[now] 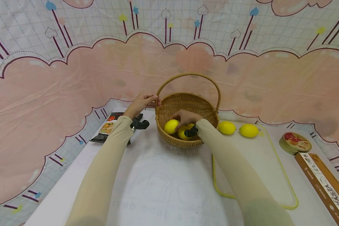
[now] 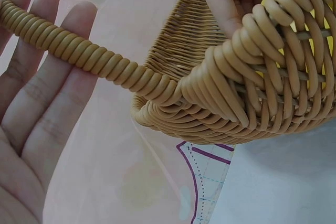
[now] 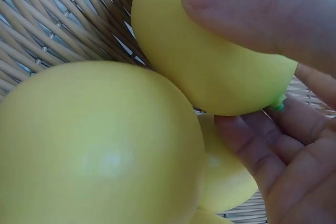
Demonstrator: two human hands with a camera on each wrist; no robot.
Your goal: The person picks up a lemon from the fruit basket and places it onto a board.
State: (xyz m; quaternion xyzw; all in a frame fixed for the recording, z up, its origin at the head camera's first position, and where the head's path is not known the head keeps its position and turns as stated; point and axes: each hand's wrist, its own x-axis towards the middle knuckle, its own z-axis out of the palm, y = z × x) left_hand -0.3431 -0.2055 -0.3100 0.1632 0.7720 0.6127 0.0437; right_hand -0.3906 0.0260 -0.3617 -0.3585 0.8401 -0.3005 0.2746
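Observation:
A wicker basket (image 1: 183, 102) with an arched handle stands on the table. My left hand (image 1: 143, 102) is at the left side of the handle (image 2: 86, 56); its fingers lie nearly straight against it in the left wrist view. Inside the basket, my right hand (image 1: 187, 116) holds a yellow lemon (image 3: 210, 72) with a green tip, thumb on top and fingers below. Another lemon (image 3: 100, 145) sits close beside it, and part of one more lemon (image 3: 223, 166) shows beneath. Two further lemons, a nearer one (image 1: 227, 127) and a farther one (image 1: 249, 130), lie right of the basket.
Under the two outside lemons is a cutting board (image 1: 257, 166) with a yellow-green rim. A round tin (image 1: 295, 142) and a long pasta box (image 1: 323, 185) lie at the right. Behind the left arm is a black food packet (image 1: 105, 128). A patterned curtain (image 1: 115, 69) hangs behind the table.

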